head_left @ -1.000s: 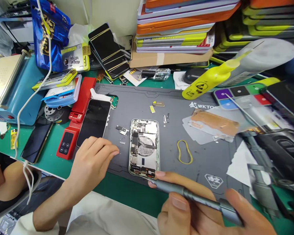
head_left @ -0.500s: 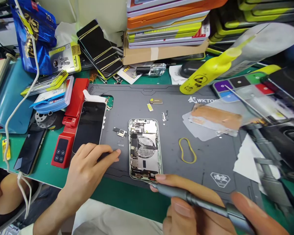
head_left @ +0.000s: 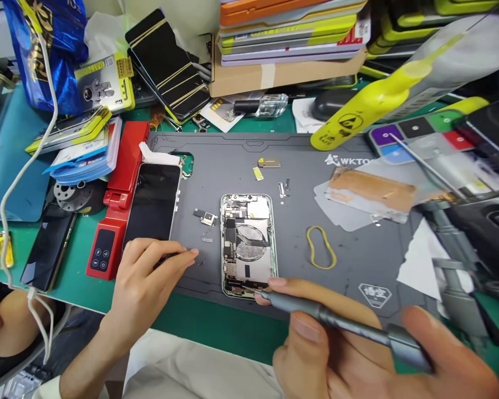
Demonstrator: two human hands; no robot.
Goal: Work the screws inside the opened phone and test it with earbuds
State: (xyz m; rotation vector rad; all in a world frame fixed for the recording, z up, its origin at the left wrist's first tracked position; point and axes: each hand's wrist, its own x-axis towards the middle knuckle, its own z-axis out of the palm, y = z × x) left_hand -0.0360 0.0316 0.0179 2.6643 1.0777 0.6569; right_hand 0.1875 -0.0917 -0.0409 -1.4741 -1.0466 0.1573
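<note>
An opened phone lies on the grey mat, its inner parts showing: board, round coil and metal plates. My right hand grips a grey pen-shaped screwdriver, whose thin tip is over the lower inside end of the phone. To the phone's left, my left hand has thumb and forefinger pinched together just above the mat; whether anything is between them is hidden. Tiny dark bits lie below those fingertips. A small metal bracket piece and a thin strip rest nearby.
A phone screen leans by a red clamp-like device on the left. Beyond the opened phone are small metal parts; right of it is a yellow rubber band. A yellow bottle and stacked boxes stand behind.
The screwdriver tip has moved from the phone's bottom edge onto its lower inside. My left fingertips have drawn slightly left, and tiny bits now show on the mat beneath them.
</note>
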